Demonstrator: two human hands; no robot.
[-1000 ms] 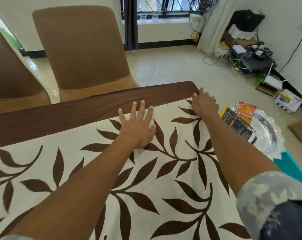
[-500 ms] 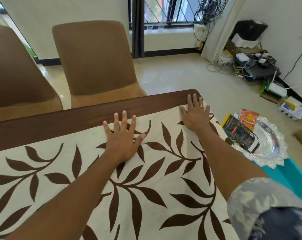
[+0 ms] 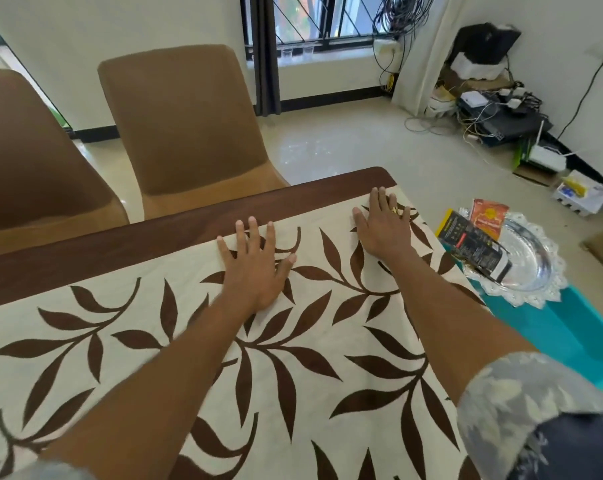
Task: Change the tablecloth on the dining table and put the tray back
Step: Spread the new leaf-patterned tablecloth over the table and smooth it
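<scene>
— What takes up the most room from where you stand?

— The dark brown wooden dining table (image 3: 127, 251). A cream tablecloth with brown leaf print (image 3: 293, 375) covers most of it, but the cloth's far edge stops short, so a bare strip of wood runs along the far side. At the right the cloth reaches the table's rounded corner.

— Any room around it?

— Beyond the far edge, two brown upholstered chairs (image 3: 189, 126) stand side by side, seats tucked close to the table. To the right of them the pale tiled floor (image 3: 345, 140) is open up to the window wall; the far right corner is crowded with cables and boxes.

— And the tray?

— One shiny silver tray with a lacy white rim (image 3: 535, 271), off the table's right end, sitting on something teal (image 3: 570, 334). A black packet (image 3: 473, 244) and a red packet (image 3: 488, 216) lie in it.

— The hands?

— Two, both palm-down on the cloth. The left hand (image 3: 255, 268) is flat with fingers spread, fingertips at the cloth's far edge. The right hand (image 3: 383, 226) lies flat near the right corner, fingers closer together, thumb out. Neither grips anything.
</scene>
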